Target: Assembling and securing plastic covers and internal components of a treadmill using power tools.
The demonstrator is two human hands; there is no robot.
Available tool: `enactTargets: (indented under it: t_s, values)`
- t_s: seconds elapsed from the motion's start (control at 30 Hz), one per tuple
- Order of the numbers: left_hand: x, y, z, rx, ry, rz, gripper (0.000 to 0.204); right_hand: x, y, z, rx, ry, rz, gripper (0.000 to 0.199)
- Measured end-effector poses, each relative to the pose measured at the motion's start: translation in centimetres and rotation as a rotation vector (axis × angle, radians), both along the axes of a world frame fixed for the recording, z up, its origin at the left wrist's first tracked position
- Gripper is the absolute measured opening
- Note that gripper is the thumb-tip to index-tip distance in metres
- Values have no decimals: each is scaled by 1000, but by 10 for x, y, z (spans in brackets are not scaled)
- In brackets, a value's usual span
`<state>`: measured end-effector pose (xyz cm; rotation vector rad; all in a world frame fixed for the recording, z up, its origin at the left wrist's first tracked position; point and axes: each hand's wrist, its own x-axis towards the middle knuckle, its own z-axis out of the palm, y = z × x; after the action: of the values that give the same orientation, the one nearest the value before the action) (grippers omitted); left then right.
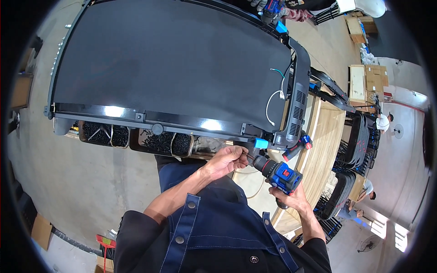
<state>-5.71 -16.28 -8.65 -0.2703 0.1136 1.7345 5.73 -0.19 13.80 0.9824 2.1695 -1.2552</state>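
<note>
My right hand point(290, 196) is wrapped round the grip of a blue and black cordless drill point(283, 176), whose chuck points left toward my other hand. My left hand point(227, 160) is closed in a pinch at the tip of the drill's thin bit; whatever small piece is between the fingertips is too small to name. Just beyond both hands lies a treadmill deck point(173, 63) with a broad black belt and a dark side rail. A bright blue piece point(261, 143) sits on its near right corner, close to the chuck.
Bins of black screws point(154, 141) stand under the near rail. A second red and blue power tool point(300, 145) rests by the end cover. Loose white wires point(269, 107) lie on the belt. Across the deck, a gloved co-worker holds another drill point(271, 10). Black frames point(353, 141) are stacked at right.
</note>
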Motion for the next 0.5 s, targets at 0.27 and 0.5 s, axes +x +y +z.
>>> enactTargets:
  t_s: [0.27, 0.5]
  values:
    - [3, -3, 14, -154, 285, 36, 30, 18, 10, -14, 35, -7, 95, 32]
    - [-1, -8, 18, -278, 658, 16, 30, 11, 20, -11, 225, 188, 472, 41]
